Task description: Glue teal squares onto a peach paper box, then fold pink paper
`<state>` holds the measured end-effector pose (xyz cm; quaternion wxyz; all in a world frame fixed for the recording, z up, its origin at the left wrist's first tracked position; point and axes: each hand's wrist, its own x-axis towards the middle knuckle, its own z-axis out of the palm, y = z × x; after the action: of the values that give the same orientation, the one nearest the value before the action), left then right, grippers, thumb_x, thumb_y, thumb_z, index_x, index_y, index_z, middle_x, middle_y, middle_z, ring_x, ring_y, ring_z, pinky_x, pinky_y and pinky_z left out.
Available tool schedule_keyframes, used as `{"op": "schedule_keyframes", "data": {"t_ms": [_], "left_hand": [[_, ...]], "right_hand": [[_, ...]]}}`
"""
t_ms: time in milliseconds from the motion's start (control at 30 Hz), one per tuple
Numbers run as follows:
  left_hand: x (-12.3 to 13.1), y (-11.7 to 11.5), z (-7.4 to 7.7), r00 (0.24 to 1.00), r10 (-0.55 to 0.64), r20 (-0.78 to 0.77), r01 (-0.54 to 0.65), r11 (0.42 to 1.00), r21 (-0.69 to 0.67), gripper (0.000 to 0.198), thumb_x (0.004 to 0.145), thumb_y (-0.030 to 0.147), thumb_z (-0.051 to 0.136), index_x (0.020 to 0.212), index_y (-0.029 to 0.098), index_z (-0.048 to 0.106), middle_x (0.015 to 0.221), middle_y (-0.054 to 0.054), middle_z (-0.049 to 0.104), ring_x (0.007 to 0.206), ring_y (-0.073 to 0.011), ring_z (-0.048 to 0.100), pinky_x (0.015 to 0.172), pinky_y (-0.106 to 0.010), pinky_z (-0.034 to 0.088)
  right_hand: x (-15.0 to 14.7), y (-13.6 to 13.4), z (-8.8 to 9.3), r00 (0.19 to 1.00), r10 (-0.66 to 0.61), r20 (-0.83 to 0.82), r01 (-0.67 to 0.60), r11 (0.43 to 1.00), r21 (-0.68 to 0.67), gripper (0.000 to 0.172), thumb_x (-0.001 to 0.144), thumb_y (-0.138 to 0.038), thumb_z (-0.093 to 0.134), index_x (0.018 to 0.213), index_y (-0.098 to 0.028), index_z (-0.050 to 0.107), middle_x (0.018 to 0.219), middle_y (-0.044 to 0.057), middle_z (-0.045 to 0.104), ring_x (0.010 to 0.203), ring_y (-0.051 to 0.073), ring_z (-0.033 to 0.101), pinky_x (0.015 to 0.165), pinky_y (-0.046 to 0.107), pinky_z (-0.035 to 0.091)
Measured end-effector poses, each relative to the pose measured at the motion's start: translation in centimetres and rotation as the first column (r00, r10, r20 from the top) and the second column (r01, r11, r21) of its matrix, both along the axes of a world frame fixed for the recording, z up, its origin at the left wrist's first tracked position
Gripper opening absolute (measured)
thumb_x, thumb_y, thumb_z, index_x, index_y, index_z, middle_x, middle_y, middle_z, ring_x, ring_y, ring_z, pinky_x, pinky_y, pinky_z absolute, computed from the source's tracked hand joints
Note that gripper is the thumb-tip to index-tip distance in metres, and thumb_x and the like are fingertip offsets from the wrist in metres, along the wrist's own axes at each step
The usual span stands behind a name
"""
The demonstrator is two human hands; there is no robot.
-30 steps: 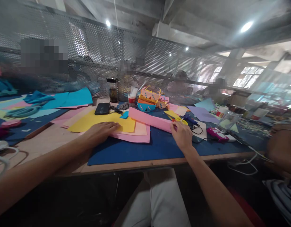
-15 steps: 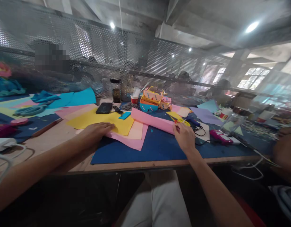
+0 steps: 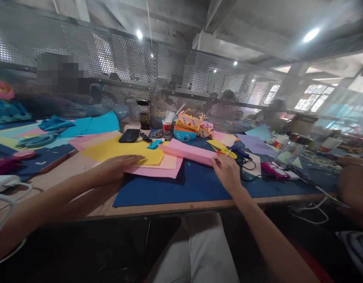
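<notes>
In the head view, my right hand pinches the near right end of a folded or curled pink sheet. That strip slants across the blue mat, its left end over the other sheets. My left hand is at the near edge of a stack of coloured sheets, its fingers lying over the yellow sheet; the thumb is hidden. Under the yellow lie a peach sheet and a pink sheet, their near edges raised off the mat. A small blue piece rests on the yellow sheet. Yellow-handled scissors lie just beyond my right hand.
A black phone, a dark-lidded jar, a paper cup and a pile of decorated paper pieces stand at the back. Right are a magenta device, cords and a clear jar. Grey-blue scissors lie left.
My left hand has risen slightly, and the stack's near edge has lifted and shifted back. The small blue piece has turned. My right hand and the pink strip have moved a little left.
</notes>
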<state>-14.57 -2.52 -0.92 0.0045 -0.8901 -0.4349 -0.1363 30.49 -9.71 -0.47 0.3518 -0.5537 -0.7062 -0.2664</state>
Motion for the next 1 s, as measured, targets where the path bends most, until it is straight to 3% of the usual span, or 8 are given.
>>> {"op": "schedule_keyframes", "data": {"t_ms": [133,200,333,433,600,800,900,1000], "left_hand": [[-1.2,-0.5,1.5,0.992,-0.125,-0.017,0.124,0.99,-0.065,0.077,0.081,0.018,0.058,0.157,0.022,0.044,0.157,-0.011,0.053,0.142,-0.0316,0.053,0.111,-0.044,0.049],[-1.1,-1.0,2.2,0.986,-0.165,0.018,0.166,0.981,-0.101,0.071,0.093,0.03,0.057,0.16,0.03,0.036,0.159,-0.007,0.051,0.14,-0.0294,0.056,0.107,-0.041,0.052],[2.3,-2.0,3.4,0.981,-0.005,0.192,-0.031,0.982,0.187,0.087,0.092,0.055,0.065,0.162,0.019,0.029,0.163,-0.019,0.042,0.146,-0.0394,0.044,0.117,-0.057,0.039],[6.5,-2.4,3.8,0.97,-0.145,0.193,0.071,0.936,0.346,0.083,0.096,0.054,0.061,0.163,0.022,0.024,0.168,-0.015,0.034,0.153,-0.0335,0.033,0.124,-0.053,0.03],[11.0,-1.5,3.1,0.968,-0.251,0.007,0.24,0.933,0.268,0.072,0.098,0.056,0.058,0.157,0.02,0.038,0.164,-0.016,0.04,0.152,-0.0325,0.034,0.124,-0.051,0.029],[11.5,0.6,1.6,0.976,-0.218,-0.006,0.217,0.963,0.159,0.046,0.102,0.044,0.055,0.139,0.019,0.06,0.143,-0.014,0.065,0.135,-0.0304,0.056,0.114,-0.047,0.041],[11.6,0.5,1.0,0.956,-0.294,0.004,0.29,0.944,0.155,0.031,0.105,0.036,0.05,0.122,0.023,0.072,0.122,-0.009,0.076,0.115,-0.0248,0.068,0.101,-0.04,0.05],[11.9,0.0,0.5,0.925,-0.379,0.035,0.368,0.914,0.169,0.028,0.106,0.036,0.05,0.121,0.028,0.073,0.117,-0.005,0.078,0.11,-0.0214,0.07,0.103,-0.039,0.05]], "right_hand": [[-0.5,-0.3,0.5,0.996,0.084,-0.016,-0.084,0.996,-0.018,0.022,0.104,-0.028,0.054,0.09,-0.021,0.07,0.089,0.005,0.075,0.086,0.022,0.067,0.087,0.034,0.045],[-0.8,-0.4,0.8,0.989,0.144,-0.032,-0.145,0.989,-0.031,0.022,0.104,-0.029,0.053,0.091,-0.021,0.07,0.091,0.005,0.075,0.089,0.022,0.068,0.087,0.034,0.046],[-1.6,-0.3,1.3,0.943,0.332,0.019,-0.33,0.94,-0.082,0.022,0.106,-0.027,0.052,0.094,-0.021,0.069,0.094,0.006,0.076,0.094,0.021,0.069,0.09,0.035,0.047],[-2.2,-0.3,1.4,0.882,0.457,0.114,-0.44,0.885,-0.15,0.02,0.106,-0.026,0.052,0.098,-0.02,0.069,0.095,0.006,0.077,0.096,0.021,0.069,0.093,0.036,0.048],[-1.8,-0.2,0.9,0.818,0.526,0.233,-0.478,0.847,-0.234,0.021,0.107,-0.024,0.05,0.101,-0.019,0.069,0.096,0.005,0.077,0.094,0.018,0.069,0.102,0.038,0.046],[1.4,0.0,0.9,0.841,0.466,0.276,-0.385,0.873,-0.299,0.022,0.108,-0.023,0.048,0.103,-0.019,0.069,0.097,0.006,0.077,0.094,0.019,0.069,0.106,0.042,0.045],[2.7,-0.2,1.4,0.852,0.46,0.251,-0.376,0.87,-0.318,0.02,0.106,-0.022,0.05,0.101,-0.019,0.069,0.095,0.007,0.076,0.093,0.021,0.07,0.1,0.042,0.048],[3.3,-0.6,1.7,0.865,0.482,0.141,-0.41,0.84,-0.356,0.018,0.104,-0.024,0.054,0.097,-0.02,0.069,0.092,0.006,0.075,0.089,0.02,0.07,0.087,0.037,0.052]]}}
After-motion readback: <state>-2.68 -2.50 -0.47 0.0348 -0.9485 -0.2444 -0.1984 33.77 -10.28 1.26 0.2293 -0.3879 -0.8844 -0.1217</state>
